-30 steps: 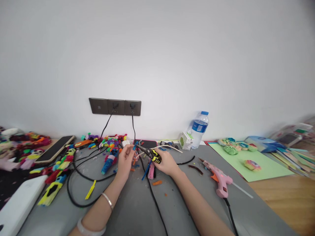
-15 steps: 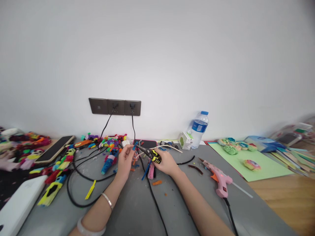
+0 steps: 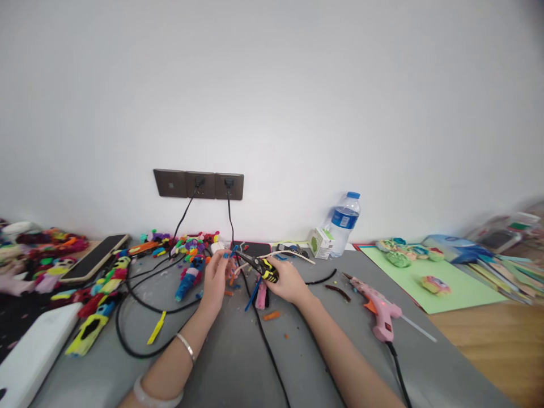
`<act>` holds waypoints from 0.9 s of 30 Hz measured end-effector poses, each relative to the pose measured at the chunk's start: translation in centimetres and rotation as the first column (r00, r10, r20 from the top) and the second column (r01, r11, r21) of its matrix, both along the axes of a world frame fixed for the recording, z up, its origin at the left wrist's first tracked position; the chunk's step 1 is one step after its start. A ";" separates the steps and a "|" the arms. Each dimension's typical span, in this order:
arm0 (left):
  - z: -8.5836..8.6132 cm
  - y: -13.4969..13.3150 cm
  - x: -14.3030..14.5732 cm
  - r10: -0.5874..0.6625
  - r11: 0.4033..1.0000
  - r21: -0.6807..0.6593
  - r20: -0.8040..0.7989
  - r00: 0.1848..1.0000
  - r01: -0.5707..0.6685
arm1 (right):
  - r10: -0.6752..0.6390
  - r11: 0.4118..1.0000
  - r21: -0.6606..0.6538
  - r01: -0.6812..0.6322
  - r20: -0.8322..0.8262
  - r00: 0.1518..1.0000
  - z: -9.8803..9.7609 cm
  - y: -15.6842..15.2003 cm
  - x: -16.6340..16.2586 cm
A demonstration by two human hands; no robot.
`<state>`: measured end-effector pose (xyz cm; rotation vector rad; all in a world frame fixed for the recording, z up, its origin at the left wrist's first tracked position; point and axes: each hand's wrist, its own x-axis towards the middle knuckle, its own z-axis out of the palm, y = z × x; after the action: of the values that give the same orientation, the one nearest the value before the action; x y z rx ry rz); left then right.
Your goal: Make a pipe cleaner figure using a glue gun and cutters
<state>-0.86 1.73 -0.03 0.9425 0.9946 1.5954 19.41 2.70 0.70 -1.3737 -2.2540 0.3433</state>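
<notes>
My right hand grips black-and-yellow pliers, whose jaws point left toward my left hand. My left hand pinches a short blue fuzzy stick right at the plier tips. Both hands hover just above the grey table, over loose blue, pink and orange stick pieces. Two black cables run under my hands from the wall sockets.
A pink glue gun lies to the right, beside a green sheet with small craft pieces. A water bottle and small box stand by the wall. Colourful fuzzy figures, a phone and a white box fill the left.
My left hand has dipped slightly and shifted its fingers around the blue stick at the plier tips. My right hand with the pliers has hardly moved.
</notes>
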 end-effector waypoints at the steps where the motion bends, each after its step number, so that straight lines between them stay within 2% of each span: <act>1: 0.0 0.0 0.0 0.003 1.000 0.004 -0.009 1.000 -0.003 | 0.001 1.000 0.001 -0.001 0.000 1.000 0.0 0.0 0.0; 9: -0.2 0.1 -0.1 0.020 1.000 0.011 -0.085 0.996 -0.019 | -0.005 1.000 0.011 0.005 0.008 1.000 -0.1 0.0 0.0; 18: 0.3 -0.2 0.1 -0.020 1.000 0.007 -0.007 1.000 0.020 | -0.008 1.000 0.005 0.008 0.007 1.000 -0.1 0.0 0.0; 27: 0.0 -0.1 0.0 -0.010 1.000 0.011 -0.049 0.999 0.011 | -0.002 1.000 -0.003 0.002 0.006 1.000 0.0 0.0 0.0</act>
<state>-0.88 1.67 0.01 0.9975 1.0141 1.5771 19.44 2.72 0.67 -1.3799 -2.2580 0.3428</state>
